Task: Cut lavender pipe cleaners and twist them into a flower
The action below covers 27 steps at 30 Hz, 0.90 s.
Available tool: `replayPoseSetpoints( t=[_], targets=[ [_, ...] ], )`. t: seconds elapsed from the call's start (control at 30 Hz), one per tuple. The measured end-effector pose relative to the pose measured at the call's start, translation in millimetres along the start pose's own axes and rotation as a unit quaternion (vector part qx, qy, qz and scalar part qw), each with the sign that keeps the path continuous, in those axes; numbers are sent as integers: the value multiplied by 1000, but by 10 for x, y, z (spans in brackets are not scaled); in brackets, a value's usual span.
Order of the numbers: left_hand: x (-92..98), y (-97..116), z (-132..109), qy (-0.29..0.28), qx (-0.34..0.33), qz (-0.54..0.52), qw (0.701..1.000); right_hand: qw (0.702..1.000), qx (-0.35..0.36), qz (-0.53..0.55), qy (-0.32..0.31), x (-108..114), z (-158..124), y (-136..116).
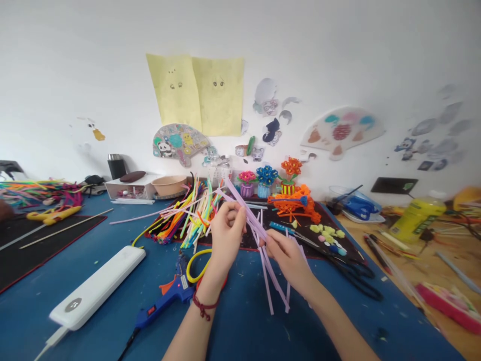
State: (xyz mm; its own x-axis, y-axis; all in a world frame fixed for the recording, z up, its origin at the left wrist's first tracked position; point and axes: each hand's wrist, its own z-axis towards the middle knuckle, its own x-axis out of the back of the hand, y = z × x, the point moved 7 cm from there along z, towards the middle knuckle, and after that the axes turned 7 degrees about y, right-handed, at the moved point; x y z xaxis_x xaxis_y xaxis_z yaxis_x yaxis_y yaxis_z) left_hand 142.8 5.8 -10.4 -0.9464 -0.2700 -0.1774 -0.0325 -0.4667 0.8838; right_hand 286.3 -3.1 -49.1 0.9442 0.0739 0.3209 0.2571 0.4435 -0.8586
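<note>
Lilac strips (256, 226) pinched by left hand (228, 228) and right hand (283, 254); both grips closed.

The glue gun (165, 299) is blue, and its trigger (168, 286) is orange. To the right of this gun, the strips (253, 221) are pale purple. To its left, the long box (103, 283) is white with a grey round mark (73, 304). Behind the gun, the pipe cleaners (199, 216) mix yellow, white, orange and green. Under it, the table (248, 323) is blue.
</note>
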Motion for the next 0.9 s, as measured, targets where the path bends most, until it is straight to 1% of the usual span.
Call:
replayPoseSetpoints(
  t=[0.2,0.6,0.9],
  targets=[
    [-17,-5,-8,-6,4,-17,1000,1000,6,-4,7,14,0,-14],
    [-11,-4,-3,-3,-5,-1,1000,1000,1,9,10,13,-4,-33],
    [-24,-1,-11,-6,10,-11,1000,1000,6,8,10,12,-2,-14]
  ],
)
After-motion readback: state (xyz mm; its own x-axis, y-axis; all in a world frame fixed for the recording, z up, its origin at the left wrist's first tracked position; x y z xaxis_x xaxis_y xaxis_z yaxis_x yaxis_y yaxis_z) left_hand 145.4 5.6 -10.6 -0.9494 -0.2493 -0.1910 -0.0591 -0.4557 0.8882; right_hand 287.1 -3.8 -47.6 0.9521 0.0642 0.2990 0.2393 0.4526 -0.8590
